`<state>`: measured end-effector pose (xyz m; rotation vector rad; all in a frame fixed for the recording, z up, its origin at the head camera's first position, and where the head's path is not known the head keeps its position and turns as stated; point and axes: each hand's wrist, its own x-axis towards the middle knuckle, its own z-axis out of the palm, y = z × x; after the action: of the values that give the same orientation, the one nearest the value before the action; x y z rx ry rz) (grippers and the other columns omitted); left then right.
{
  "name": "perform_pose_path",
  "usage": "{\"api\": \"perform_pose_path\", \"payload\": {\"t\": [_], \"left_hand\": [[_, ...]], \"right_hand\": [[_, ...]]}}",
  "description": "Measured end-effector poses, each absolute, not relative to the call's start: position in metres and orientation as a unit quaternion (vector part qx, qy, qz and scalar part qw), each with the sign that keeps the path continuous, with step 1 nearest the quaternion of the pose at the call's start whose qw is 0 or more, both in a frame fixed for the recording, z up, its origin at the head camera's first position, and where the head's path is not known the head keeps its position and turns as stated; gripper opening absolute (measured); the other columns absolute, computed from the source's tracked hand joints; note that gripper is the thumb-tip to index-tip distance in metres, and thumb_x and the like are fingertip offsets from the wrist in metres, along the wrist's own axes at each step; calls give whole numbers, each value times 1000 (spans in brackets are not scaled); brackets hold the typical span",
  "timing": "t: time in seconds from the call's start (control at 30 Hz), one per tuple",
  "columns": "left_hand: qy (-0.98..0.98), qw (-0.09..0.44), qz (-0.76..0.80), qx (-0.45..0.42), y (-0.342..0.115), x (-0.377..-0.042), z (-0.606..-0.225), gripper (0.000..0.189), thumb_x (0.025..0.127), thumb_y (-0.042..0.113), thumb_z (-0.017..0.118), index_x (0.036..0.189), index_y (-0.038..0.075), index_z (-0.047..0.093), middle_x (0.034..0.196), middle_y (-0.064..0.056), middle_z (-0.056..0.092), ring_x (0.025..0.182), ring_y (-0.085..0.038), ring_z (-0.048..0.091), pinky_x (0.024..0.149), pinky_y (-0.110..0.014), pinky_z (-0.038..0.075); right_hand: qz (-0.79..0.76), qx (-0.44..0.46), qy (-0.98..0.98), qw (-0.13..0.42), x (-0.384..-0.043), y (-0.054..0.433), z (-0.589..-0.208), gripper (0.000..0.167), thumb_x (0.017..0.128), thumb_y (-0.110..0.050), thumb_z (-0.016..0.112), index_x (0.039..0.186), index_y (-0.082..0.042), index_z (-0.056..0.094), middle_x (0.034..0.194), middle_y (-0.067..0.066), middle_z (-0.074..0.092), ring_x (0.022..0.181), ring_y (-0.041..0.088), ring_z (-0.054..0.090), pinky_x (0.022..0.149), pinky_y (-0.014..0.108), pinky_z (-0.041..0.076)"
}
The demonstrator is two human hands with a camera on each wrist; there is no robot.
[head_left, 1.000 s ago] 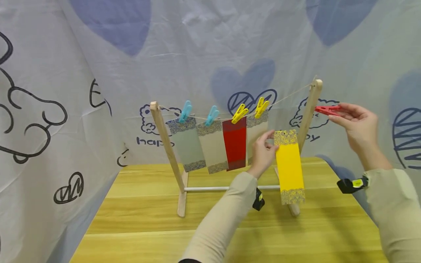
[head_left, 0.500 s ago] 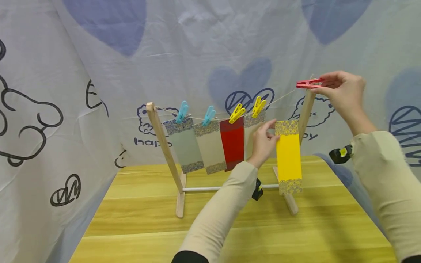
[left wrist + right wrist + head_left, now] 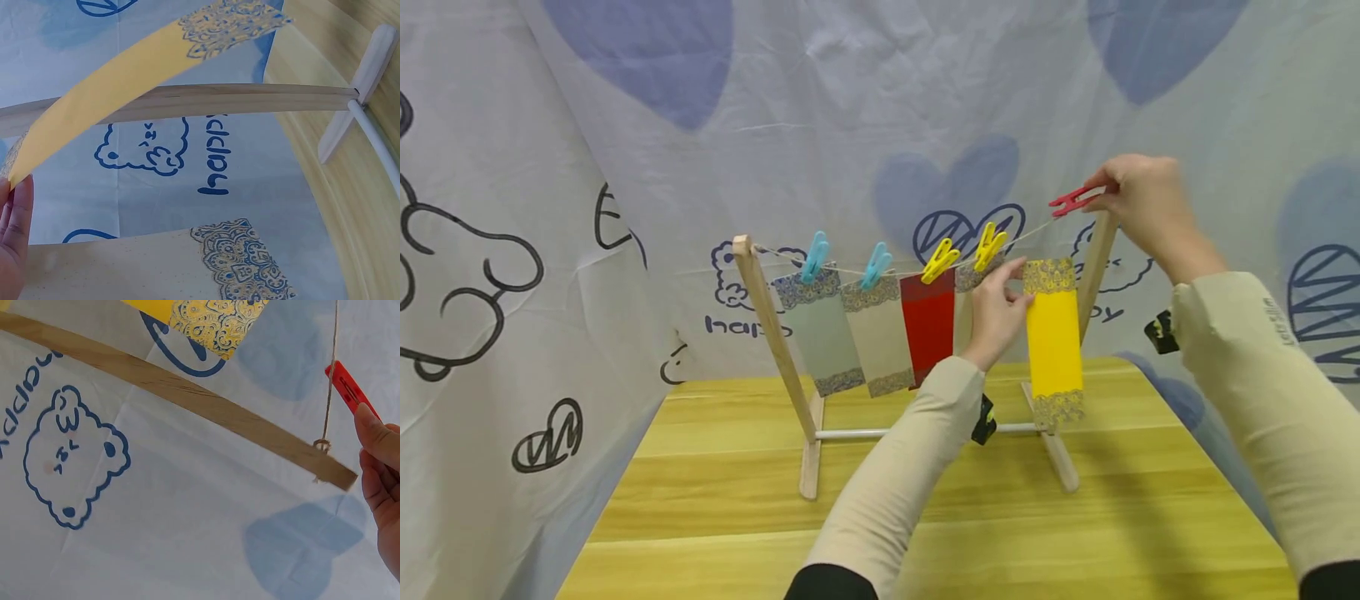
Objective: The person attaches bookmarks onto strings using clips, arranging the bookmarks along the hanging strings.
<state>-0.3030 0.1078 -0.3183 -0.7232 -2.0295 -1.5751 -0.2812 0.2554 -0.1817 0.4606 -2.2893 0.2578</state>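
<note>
My left hand [image 3: 997, 315] pinches the left edge of a yellow paper strip [image 3: 1054, 342] near its patterned top. The strip hangs below the string [image 3: 330, 394], close to the right post, and bows outward in the left wrist view. My right hand [image 3: 1152, 204] pinches the handle ends of a red clothespin [image 3: 1070, 202]. The clothespin's tip overlaps the string in the right wrist view, a little in from the knot. Left of the yellow strip, a cream patterned strip [image 3: 125, 265] hangs partly hidden behind my left hand.
The string runs between the left wooden post [image 3: 775, 333] and right wooden post [image 3: 1095, 267] of a stand on a wooden table [image 3: 715, 517]. Blue clothespins [image 3: 815, 258] and yellow clothespins [image 3: 940, 260] hold several strips, including a red one [image 3: 928, 321]. A printed cloth [image 3: 820, 100] hangs behind.
My right hand has carried the red clothespin up and left, from beside the right post to the string. My left hand has raised the yellow strip slightly.
</note>
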Motion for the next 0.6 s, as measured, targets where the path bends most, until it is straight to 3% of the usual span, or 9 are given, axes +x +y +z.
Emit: {"api": "perform_pose_path", "payload": {"t": [0.07,0.13,0.43,0.6], "left_hand": [[-739,237,-574,-261,108,-304,-318,46,75,-8,65,118,3,56,101,-10,60,58,-6,56,53,-10,44],[-739,237,-575,-259,109,-304,-318,46,75,-8,65,118,3,56,101,-10,60,58,-6,55,53,-9,44],[-744,247,-565,-257,109,-302,-317,44,76,-7,66,118,4,57,100,-9,60,57,-6,55,52,-9,43],[-745,258,-559,-256,108,-305,-316,44,76,-6,66,117,4,57,100,-9,60,57,-7,55,52,-8,42]], "right_hand": [[93,186,-906,369,-282,252,-179,14,72,5,70,84,7,65,76,21,61,62,29,51,55,35,40],[88,191,-909,361,-282,251,-177,13,71,5,70,83,7,65,74,20,60,60,27,49,53,33,39],[122,172,-917,340,-280,255,-170,12,72,5,70,82,7,65,75,21,61,61,25,49,47,14,33],[106,164,-928,317,-280,255,-169,14,72,3,70,85,6,65,80,22,62,65,28,53,55,30,43]]}}
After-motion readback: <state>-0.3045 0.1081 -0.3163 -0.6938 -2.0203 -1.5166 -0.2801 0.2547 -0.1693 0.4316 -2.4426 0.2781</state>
